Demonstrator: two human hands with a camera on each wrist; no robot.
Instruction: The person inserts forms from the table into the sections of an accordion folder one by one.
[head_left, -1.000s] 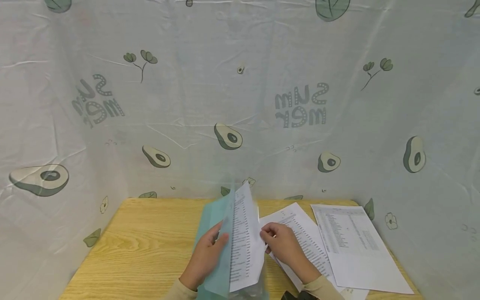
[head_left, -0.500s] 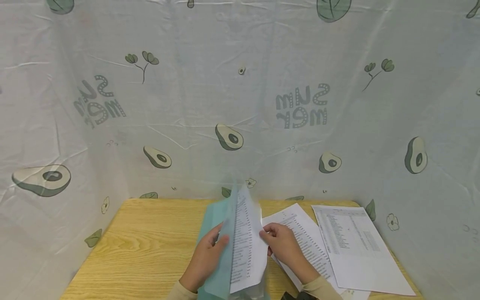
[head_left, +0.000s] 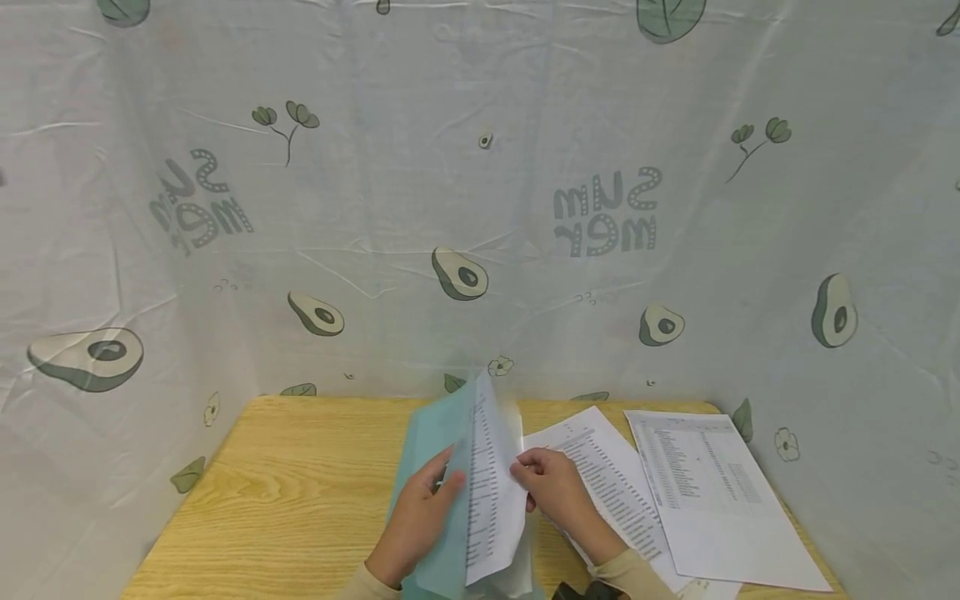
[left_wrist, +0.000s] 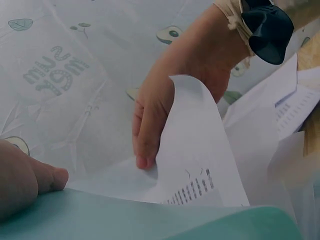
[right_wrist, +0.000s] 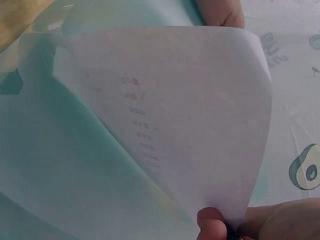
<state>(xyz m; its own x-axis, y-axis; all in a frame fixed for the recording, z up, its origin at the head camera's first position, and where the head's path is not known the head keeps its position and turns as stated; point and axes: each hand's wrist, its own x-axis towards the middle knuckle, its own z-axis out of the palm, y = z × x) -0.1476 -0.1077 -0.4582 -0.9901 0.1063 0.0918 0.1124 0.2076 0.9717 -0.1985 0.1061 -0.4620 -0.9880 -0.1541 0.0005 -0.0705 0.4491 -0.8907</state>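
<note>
A teal plastic folder (head_left: 427, 433) stands partly spread on the table, its front cover raised. My left hand (head_left: 420, 512) grips that cover, thumb on the inner side. Between the covers is a printed paper sheet (head_left: 495, 500), tilted up. My right hand (head_left: 553, 487) pinches the sheet's right edge between thumb and fingers. In the right wrist view the sheet (right_wrist: 175, 100) bows away from the teal plastic, with the right fingertips (right_wrist: 212, 227) at its edge. The left wrist view shows the right hand (left_wrist: 165, 95) behind the curled sheet and the left thumb (left_wrist: 57, 177) over the folder's edge.
Right of the folder, a printed sheet (head_left: 600, 458) lies slanted on the wooden table (head_left: 285, 492). Another printed page (head_left: 720, 500) overlaps it near the table's right edge. A white curtain with avocado prints (head_left: 457, 167) hangs behind and at both sides.
The raised cover and my left hand have shifted slightly right. My right hand has moved slightly left with the sheet's edge, which now bends more toward the cover.
</note>
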